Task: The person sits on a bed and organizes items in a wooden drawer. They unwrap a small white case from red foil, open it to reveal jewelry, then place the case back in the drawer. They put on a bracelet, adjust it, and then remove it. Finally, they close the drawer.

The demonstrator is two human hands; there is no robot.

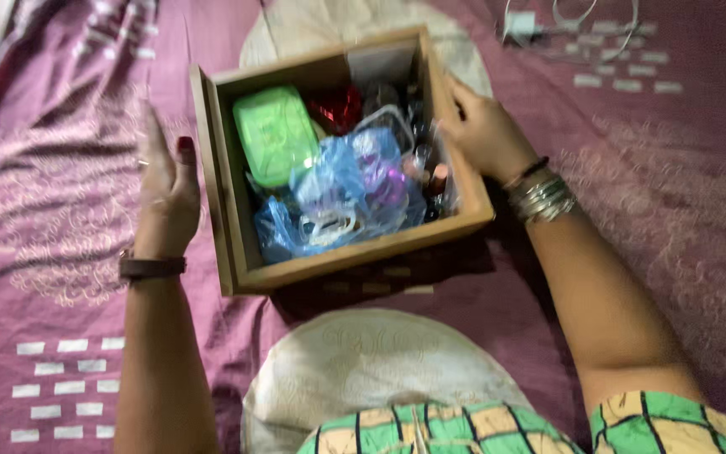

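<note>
A wooden box (355, 254) sits on a purple bedsheet in front of me. Inside it lie a green plastic case (275, 134), a blue plastic bag (342, 189) with small items, something red and shiny (338, 108), and several small bottles near the right wall. My left hand (165, 189) is flat beside the box's left wall, fingers together, touching or nearly touching it. It wears a brown wrist strap. My right hand (485, 130) grips the box's right wall, fingers curled over the rim. Silver bangles circle that wrist.
The purple sheet (60, 168) has cream patterns and white rectangles. A white charger with cable (539, 29) lies at the far right. Cream oval patches show beyond the box (313, 29) and near my lap (371, 361).
</note>
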